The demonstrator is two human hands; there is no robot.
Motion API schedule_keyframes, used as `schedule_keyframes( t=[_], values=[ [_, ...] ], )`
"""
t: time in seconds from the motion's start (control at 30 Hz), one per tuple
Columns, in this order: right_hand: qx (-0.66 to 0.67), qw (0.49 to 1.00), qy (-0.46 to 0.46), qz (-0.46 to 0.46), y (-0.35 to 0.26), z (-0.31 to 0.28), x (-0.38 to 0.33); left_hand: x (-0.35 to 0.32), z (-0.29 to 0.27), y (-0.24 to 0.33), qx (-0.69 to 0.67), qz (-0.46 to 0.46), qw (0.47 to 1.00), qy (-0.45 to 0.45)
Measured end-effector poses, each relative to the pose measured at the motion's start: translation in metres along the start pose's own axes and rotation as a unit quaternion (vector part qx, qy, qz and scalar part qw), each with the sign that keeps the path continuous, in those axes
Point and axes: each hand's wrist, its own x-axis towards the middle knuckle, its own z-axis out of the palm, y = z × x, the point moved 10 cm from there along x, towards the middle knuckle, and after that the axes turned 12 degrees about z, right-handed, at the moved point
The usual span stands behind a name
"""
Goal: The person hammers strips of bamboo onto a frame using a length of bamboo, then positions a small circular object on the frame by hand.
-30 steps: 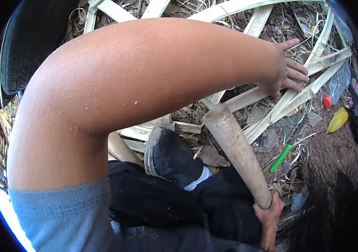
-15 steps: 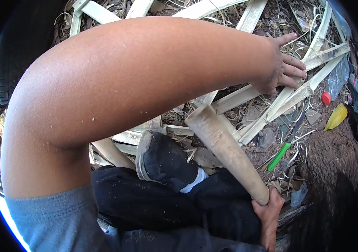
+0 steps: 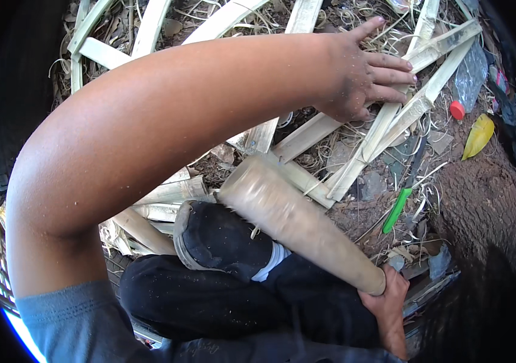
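Left hand [image 3: 369, 75] spread over pale strips [image 3: 414, 114], right hand [image 3: 388, 296] gripping a wooden club [image 3: 303, 221]

Head view, looking down: the person sits with folded legs on littered brown ground [image 3: 366, 212]. The left arm, in a short grey sleeve [image 3: 70, 311], bends in a wide arc across the upper left and middle. Its hand lies palm down at the upper right, fingers fanned apart and curled around nothing, on or just above the place where several flat strips cross. Whether it presses on them cannot be told.

At the lower right, the right hand is closed round the narrow end of the club. The club slants up and to the left, its thick end blurred, in front of the dark trousers [image 3: 209, 296] and near a black shoe [image 3: 227, 236] worn with a white sock [image 3: 272, 262].

To the right of the club lies a tool with a green handle [image 3: 397, 212]. Farther right are a clear plastic bottle [image 3: 470, 75] with a red cap [image 3: 457, 110] and, just below it, a yellow leaf [image 3: 479, 137]. Below the leaf is a rough brown mound [image 3: 475, 199]. More pale strips and thin curled shavings are scattered across the top.
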Motion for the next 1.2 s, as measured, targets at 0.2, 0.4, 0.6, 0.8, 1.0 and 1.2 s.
schedule_keyframes(
  t=[0.2,0.4,0.6,0.8,1.0,1.2],
  values=[
    [-0.047,0.998,-0.041,0.025,0.011,0.008,0.007,0.005,0.014,-0.009,0.195,0.075,0.978,0.026],
    [-0.018,1.0,-0.022,0.013,0.009,0.01,0.011,-0.004,0.011,-0.007,0.182,0.086,0.975,0.095],
    [-0.077,0.996,-0.027,0.023,0.012,0.012,0.009,-0.002,-0.011,-0.002,-0.018,0.092,0.995,0.019],
    [-0.016,0.999,-0.024,0.029,0.005,0.006,0.006,-0.006,-0.006,-0.004,-0.013,0.086,0.996,0.002],
    [0.073,0.995,-0.023,0.063,0.015,-0.006,0.002,0.003,-0.006,-0.002,0.014,0.09,0.996,0.015],
    [0.026,0.99,-0.079,0.111,0.025,0.008,0.005,-0.009,-0.013,-0.005,-0.035,0.089,0.995,-0.036]
  ],
)
